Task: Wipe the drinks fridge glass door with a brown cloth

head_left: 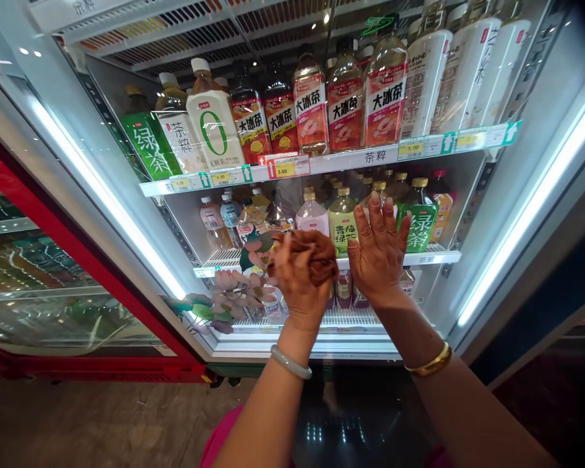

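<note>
A crumpled brown cloth [319, 257] is gripped in my left hand [297, 289], whose fingers curl around it and look slightly blurred. Cloth and hand are at the glass front of a drinks fridge, beside a flower decal [241, 292]. To the right, my right hand [380, 260] is spread flat, palm toward the glass, with nothing in it. Behind the hands, on the middle shelf, stand a pink bottle [312, 213], a yellow-green bottle [341, 211] and a green tea bottle [420, 218].
An upper shelf edge [341, 162] carries price tags below several large tea bottles. Bright light strips [102, 195] run down both sides of the fridge. A red-framed fridge [78, 260] stands at left, above a brown floor [127, 422].
</note>
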Motion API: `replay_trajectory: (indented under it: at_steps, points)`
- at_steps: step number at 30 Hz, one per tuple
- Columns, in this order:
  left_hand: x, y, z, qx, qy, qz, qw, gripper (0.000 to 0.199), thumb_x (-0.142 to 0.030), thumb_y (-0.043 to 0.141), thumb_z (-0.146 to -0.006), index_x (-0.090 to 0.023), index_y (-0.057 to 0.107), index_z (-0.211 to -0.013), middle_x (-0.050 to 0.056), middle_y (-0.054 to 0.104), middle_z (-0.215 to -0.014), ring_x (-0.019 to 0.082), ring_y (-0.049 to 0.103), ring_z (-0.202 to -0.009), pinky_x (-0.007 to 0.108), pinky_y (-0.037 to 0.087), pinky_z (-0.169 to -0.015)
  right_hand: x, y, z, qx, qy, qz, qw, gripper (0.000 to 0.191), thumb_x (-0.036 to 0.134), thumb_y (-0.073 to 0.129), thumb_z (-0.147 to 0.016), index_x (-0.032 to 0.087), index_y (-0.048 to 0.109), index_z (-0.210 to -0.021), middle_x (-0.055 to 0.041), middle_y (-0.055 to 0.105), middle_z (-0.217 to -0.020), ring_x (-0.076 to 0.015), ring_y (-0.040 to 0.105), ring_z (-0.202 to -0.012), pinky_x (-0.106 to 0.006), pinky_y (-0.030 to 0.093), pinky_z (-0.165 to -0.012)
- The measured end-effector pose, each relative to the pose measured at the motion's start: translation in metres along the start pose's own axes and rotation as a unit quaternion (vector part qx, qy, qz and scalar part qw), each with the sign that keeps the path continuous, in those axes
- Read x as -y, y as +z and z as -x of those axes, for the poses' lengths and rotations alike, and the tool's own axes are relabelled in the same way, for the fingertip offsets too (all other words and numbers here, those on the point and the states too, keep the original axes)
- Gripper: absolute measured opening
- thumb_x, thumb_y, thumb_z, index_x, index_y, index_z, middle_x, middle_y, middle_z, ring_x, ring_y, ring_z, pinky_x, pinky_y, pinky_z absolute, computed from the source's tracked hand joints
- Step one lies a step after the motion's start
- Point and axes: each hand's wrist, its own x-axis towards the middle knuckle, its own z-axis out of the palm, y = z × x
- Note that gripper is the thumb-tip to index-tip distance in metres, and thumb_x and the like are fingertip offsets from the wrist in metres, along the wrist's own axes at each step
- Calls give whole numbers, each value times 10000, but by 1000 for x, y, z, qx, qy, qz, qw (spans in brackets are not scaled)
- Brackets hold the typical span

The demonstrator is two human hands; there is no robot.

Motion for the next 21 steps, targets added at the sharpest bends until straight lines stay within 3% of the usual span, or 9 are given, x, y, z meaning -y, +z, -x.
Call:
replay_trajectory:
  at_steps: [2, 4, 6, 8, 11, 13, 17, 19, 21]
  points:
    - [-8, 3, 11, 58, 66, 17, 996, 403, -267, 726, -829, -228, 636, -1220, 177, 497, -1553, 344, 381, -1531, 562, 336, -1241, 0, 0, 0, -4, 4, -5, 1000, 685, 307, 437, -1034, 290, 174, -1666, -75, 323, -1707, -231, 156, -1624, -563, 89, -1320]
    - [-7, 1, 10, 90, 89, 28, 992, 440, -253, 731, -820, -248, 634, -1249, 165, 470, -1586, 348, 364, -1543, 573, 322, -1246, 1, 0, 0, -1, 10, -5, 1000, 673, 300, 417, -1034, 300, 181, -1664, -76, 326, -1706, -247, 173, -1620, -585, 101, -1313]
    - [2, -5, -2, 69, 41, 19, 997, 521, -241, 745, -816, -250, 605, -1318, 175, 376, -1648, 351, 328, -1563, 574, 278, -1264, 1, 0, 0, 4, 15, -3, 1000, 675, 312, 413, -1031, 306, 178, -1664, -82, 328, -1705, -272, 181, -1618, -615, 115, -1303]
    - [13, -12, -15, 6, -46, -2, 999, 588, -252, 740, -836, -233, 550, -1393, 197, 305, -1673, 341, 306, -1574, 554, 254, -1277, 0, 0, 0, 4, 14, -3, 1000, 676, 330, 412, -1031, 307, 176, -1665, -88, 331, -1703, -285, 175, -1619, -630, 132, -1295]
    - [21, -13, -16, -63, -117, -22, 991, 611, -296, 715, -878, -186, 498, -1439, 232, 345, -1623, 333, 326, -1562, 531, 295, -1263, 0, 1, 0, -7, 5, -7, 1000, 662, 351, 403, -1037, 305, 192, -1663, -82, 343, -1698, -269, 161, -1622, -617, 126, -1300]
    - [17, -9, -2, -46, -89, -18, 995, 592, -311, 728, -869, -164, 527, -1406, 247, 377, -1597, 356, 325, -1557, 553, 304, -1256, -1, 3, 0, -17, 1, -10, 1000, 644, 359, 398, -1042, 289, 223, -1658, -83, 348, -1695, -250, 157, -1623, -593, 102, -1311]
    - [4, -4, 22, 45, 34, 18, 998, 494, -237, 744, -837, -203, 603, -1309, 201, 374, -1640, 370, 285, -1577, 593, 255, -1276, 0, 5, 1, -34, -2, -14, 999, 623, 371, 374, -1048, 285, 244, -1652, -77, 341, -1699, -254, 174, -1620, -602, 103, -1308]
    - [5, -10, 14, 76, 68, 31, 994, 463, -181, 718, -834, -235, 622, -1283, 155, 383, -1652, 348, 280, -1586, 580, 240, -1288, 0, 6, 1, -36, 3, -11, 999, 625, 378, 366, -1048, 308, 227, -1654, -64, 342, -1700, -264, 195, -1615, -626, 129, -1298]
    - [13, -20, -6, 66, 32, 23, 997, 507, -164, 701, -824, -245, 605, -1316, 139, 373, -1658, 332, 251, -1600, 554, 227, -1299, 1, 6, 1, -30, 10, -4, 1000, 626, 385, 360, -1048, 322, 218, -1654, -59, 357, -1693, -269, 219, -1609, -631, 151, -1291]
